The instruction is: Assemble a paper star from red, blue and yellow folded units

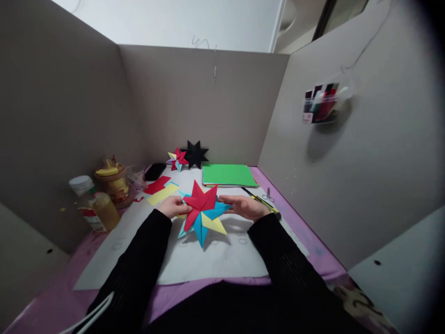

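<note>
A folded paper star point(200, 209) with red, blue and yellow points is held up above the white paper sheet point(212, 269). My left hand point(173, 207) pinches its left side, thumb in front on the red part. On the right, my right hand point(245, 207) has its fingers stretched out flat beside a blue point; they seem to touch its tip, and part of the fingers is hidden behind it. Under and left of the star lie a yellow paper strip point(162, 194) and red paper pieces point(157, 185).
At the back stand a small coloured star point(177, 159) and a black star point(195, 154). Green paper point(228, 175) tops a stack; a yellow-black cutter point(263, 201) and scissors point(269, 195) lie right. A glue bottle point(100, 211), a brown pot point(116, 185) and a black phone point(155, 171) are left. Grey panels surround the table.
</note>
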Action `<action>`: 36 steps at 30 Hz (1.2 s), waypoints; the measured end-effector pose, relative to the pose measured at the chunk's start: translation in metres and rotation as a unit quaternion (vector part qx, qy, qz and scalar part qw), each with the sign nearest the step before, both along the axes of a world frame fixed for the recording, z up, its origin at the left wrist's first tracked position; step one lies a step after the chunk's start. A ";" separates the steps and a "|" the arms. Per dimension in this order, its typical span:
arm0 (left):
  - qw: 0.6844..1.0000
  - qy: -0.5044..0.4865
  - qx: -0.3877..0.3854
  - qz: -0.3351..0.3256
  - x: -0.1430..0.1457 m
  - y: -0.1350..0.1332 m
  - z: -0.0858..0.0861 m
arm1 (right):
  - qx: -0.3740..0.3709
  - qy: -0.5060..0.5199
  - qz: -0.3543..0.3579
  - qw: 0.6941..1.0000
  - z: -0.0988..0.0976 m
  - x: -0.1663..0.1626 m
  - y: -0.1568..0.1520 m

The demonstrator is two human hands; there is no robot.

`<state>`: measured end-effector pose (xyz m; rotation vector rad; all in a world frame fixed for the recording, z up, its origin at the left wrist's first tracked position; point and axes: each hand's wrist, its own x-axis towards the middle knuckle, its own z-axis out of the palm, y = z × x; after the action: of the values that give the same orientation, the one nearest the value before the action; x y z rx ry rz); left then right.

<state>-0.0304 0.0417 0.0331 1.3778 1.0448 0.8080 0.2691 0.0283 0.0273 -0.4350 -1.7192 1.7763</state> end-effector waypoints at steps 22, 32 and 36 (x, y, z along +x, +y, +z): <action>0.984 -0.131 -0.017 0.123 -0.004 -0.001 0.006 | 0.003 -0.042 -0.092 0.995 -0.013 -0.026 0.004; 0.990 -0.109 -0.034 0.083 0.023 -0.005 -0.007 | 0.071 0.026 -0.181 0.981 -0.011 -0.031 0.003; 0.986 -0.135 -0.057 0.078 0.027 -0.007 -0.008 | 0.125 -0.018 -0.164 0.978 -0.009 -0.033 0.000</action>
<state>-0.0032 0.0342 0.0254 1.0643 0.9773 1.0051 0.2360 0.0283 0.0180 -0.6036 -1.7511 1.3086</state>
